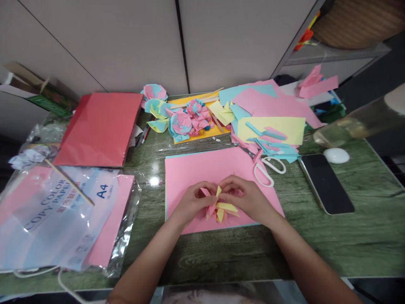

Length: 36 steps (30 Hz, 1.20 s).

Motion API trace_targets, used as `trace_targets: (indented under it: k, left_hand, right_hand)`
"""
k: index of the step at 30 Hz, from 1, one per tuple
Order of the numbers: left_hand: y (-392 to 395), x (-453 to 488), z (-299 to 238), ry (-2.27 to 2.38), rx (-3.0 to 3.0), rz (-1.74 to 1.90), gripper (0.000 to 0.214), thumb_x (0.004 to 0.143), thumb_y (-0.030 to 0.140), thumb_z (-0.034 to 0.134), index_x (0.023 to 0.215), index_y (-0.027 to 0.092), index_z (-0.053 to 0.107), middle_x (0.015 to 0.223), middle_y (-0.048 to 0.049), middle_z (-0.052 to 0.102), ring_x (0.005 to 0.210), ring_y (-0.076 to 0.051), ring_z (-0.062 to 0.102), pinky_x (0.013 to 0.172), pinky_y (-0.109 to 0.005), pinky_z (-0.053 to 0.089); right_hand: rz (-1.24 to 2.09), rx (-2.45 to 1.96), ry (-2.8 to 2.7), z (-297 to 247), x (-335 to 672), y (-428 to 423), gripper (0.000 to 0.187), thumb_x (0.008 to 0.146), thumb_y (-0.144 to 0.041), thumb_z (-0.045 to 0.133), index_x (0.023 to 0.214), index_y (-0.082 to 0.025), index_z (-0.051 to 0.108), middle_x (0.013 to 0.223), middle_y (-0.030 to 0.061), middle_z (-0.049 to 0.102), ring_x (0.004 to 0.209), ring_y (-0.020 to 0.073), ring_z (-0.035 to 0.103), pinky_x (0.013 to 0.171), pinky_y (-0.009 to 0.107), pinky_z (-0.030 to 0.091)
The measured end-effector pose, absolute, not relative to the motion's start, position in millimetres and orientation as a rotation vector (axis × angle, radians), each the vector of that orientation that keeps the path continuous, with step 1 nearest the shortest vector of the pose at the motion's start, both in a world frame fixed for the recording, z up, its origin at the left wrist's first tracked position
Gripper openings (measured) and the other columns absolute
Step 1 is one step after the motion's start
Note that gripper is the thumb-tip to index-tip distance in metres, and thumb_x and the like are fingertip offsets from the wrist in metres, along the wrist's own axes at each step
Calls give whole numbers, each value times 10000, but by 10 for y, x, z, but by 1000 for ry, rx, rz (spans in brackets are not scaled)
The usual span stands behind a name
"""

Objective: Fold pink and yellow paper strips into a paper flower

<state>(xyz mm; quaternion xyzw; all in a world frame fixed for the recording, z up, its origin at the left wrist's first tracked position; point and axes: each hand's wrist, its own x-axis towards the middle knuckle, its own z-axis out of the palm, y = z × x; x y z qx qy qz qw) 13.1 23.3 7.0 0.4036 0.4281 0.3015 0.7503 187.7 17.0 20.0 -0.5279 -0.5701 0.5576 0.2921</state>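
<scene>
Over a pink paper sheet (196, 173) in front of me, my left hand (198, 198) and my right hand (242, 192) meet on a small folded paper flower (221, 209) in yellow and pink. Fingers of both hands are closed around its upper part, and its yellow folds stick out below them. The fingertips partly hide it. Scissors with white handles (264, 177) lie at the sheet's upper right edge, their blades among paper scraps.
Behind are finished-looking paper flowers (180, 122), cut strips (268, 137) and thin wires (196, 147). Left are a red paper pack (101, 131), a clear bag of A4 color paper (66, 223) and a wooden stick (69, 182). Right are a phone (326, 183), a white oval object (336, 156) and a transparent bottle (357, 122).
</scene>
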Motion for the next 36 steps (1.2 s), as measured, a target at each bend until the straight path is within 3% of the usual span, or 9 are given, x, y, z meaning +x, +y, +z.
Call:
trace_targets:
  k: [6, 10, 15, 22, 30, 36]
  left_hand:
    - [248, 132, 52, 1019, 899, 701, 158, 660, 249, 679, 759, 141, 622, 754, -32, 590, 680, -123, 537, 623, -230, 419]
    - [256, 131, 24, 1062, 862, 761, 163, 653, 246, 691, 735, 145, 593, 685, -6, 567, 602, -101, 526, 560, -219, 409]
    - [249, 135, -24, 1068, 818, 804, 195, 631, 252, 710, 695, 142, 561, 687, -1, 560, 543, -74, 491, 494, -197, 382]
    - [261, 150, 1, 1048, 698, 724, 230, 609, 251, 731, 677, 146, 539, 732, -8, 595, 639, -104, 561, 581, -221, 437]
    - [253, 150, -1, 1145, 964, 765, 184, 625, 232, 719, 690, 141, 573, 699, -12, 606, 646, -102, 555, 573, -206, 437]
    - [240, 178, 89, 1202, 1088, 768, 168, 633, 224, 709, 683, 150, 567, 706, -9, 621, 683, -117, 582, 618, -215, 455]
  right_hand:
    - [1435, -1430, -1548, 230, 1913, 151, 177, 785, -289, 549, 929, -244, 642, 907, 15, 692, 842, 159, 637, 756, 296, 495]
    - [1392, -1415, -1581, 316, 1895, 126, 242, 802, -271, 538, 1026, -283, 628, 999, 5, 677, 922, 164, 619, 796, 300, 490]
    - [1306, -1448, -1596, 330, 1842, 95, 247, 786, -239, 545, 1013, -276, 634, 943, 7, 678, 843, 154, 627, 689, 266, 506]
    - [1365, -1470, -1491, 282, 1812, 87, 231, 772, -203, 546, 978, -264, 629, 893, -1, 667, 782, 121, 620, 602, 215, 510]
    - [1223, -1501, -1548, 237, 1814, 72, 159, 751, -327, 605, 883, -243, 632, 870, 11, 663, 793, 150, 627, 689, 276, 526]
    - [1347, -1523, -1447, 271, 1790, 87, 127, 761, -319, 586, 843, -233, 630, 808, -4, 664, 680, 119, 628, 595, 225, 532]
